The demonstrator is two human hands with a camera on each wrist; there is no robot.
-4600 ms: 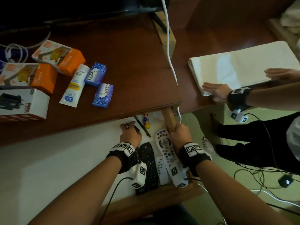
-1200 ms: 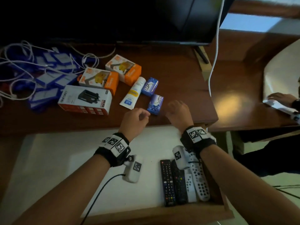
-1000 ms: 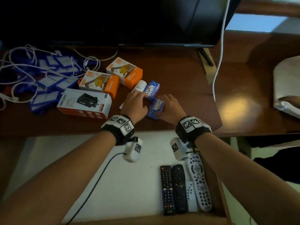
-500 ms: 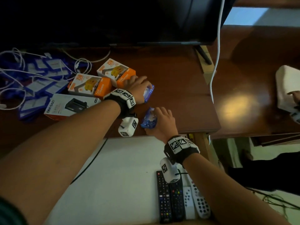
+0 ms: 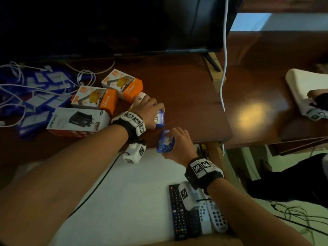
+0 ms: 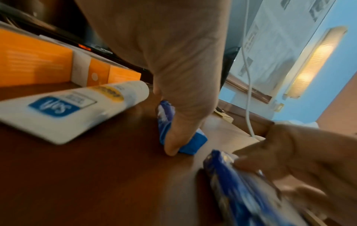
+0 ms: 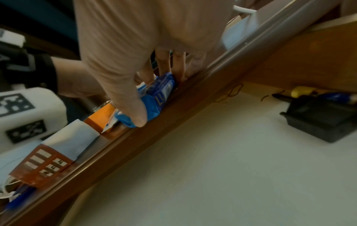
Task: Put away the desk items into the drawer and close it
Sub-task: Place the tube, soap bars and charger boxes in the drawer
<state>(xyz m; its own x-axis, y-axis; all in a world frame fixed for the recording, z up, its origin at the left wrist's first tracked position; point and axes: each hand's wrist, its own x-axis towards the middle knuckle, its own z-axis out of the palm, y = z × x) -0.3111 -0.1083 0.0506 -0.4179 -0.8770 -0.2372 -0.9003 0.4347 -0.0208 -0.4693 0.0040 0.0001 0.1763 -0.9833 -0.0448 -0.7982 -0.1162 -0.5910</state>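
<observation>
- The right hand point(image 5: 179, 146) grips one blue pack point(image 5: 166, 142) at the worktop point(image 5: 186, 96) edge, over the open drawer point(image 5: 124, 201).
- The left hand point(image 5: 147, 110) pinches the second pack point(image 5: 159, 119), which rests on the worktop.
- Lift both clear of the edge, then set them on bare drawer floor (away from the remotes point(image 5: 177, 210)), so it can close.

Boxes point(image 5: 99, 102) and tube point(image 6: 73, 110) on desk point(image 5: 186, 96); remotes point(image 5: 197, 215) in drawer point(image 5: 124, 201) in front.
</observation>
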